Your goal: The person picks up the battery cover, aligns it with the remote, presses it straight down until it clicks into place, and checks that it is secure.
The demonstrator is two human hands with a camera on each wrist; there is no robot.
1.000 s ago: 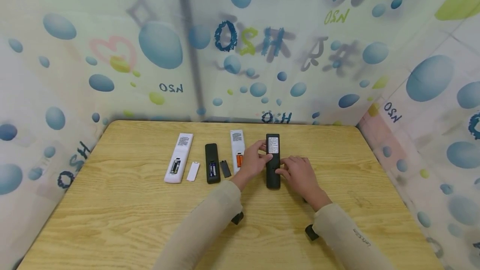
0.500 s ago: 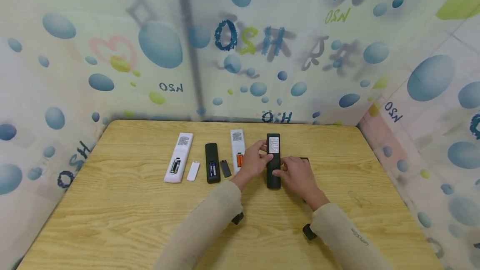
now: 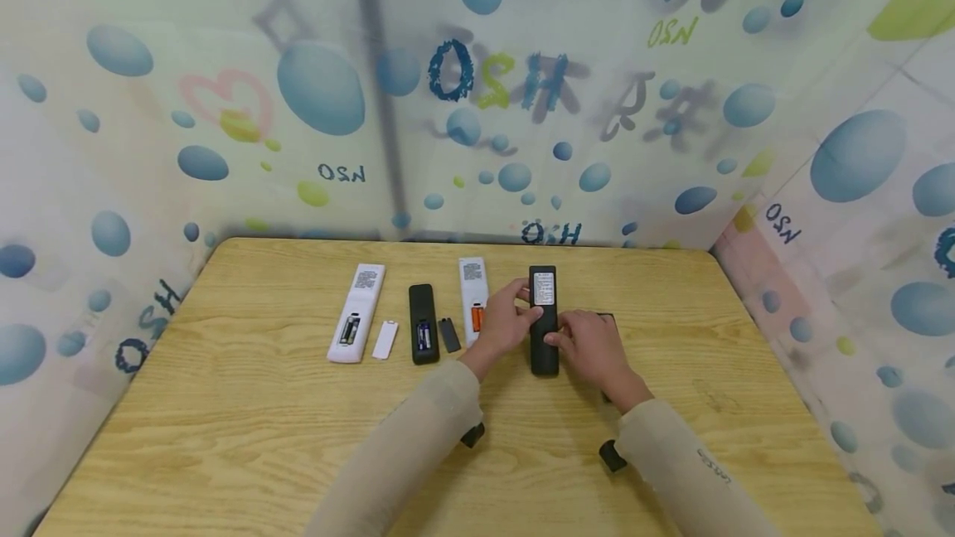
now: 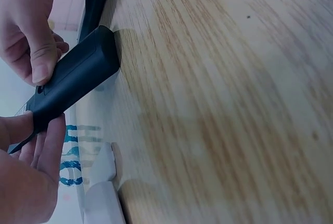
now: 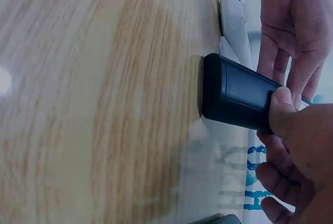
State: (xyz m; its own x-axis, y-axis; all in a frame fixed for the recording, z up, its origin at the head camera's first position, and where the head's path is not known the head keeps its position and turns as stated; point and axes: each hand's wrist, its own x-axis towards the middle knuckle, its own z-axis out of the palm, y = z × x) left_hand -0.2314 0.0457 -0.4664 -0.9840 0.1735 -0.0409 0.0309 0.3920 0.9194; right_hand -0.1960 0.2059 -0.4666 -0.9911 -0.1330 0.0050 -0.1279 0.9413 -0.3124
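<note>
A black remote control [image 3: 544, 355] lies back up between both hands, with a white label on its far part. My left hand [image 3: 510, 320] grips its left side, thumb on the back and fingers beneath, as the left wrist view shows. From the right, my right hand [image 3: 594, 346] holds it, with the thumb [image 5: 282, 102] pressed near the end of the battery cover [image 5: 250, 91]. That cover sits in place. The remote's near end rests on or close to the wooden table; its far end is tilted up.
Left of the hands lie a white remote [image 3: 356, 313], a smaller black remote [image 3: 422, 305] and another white remote [image 3: 472, 278], all with batteries showing. Beside them are a loose white cover [image 3: 385, 340] and a dark cover [image 3: 448, 336]. Another dark object [image 3: 608, 397] is mostly hidden behind my right hand.
My right hand has shifted slightly left, its thumb further onto the remote's back. A corner of the dark object behind it now shows. The left hand has stayed put.
</note>
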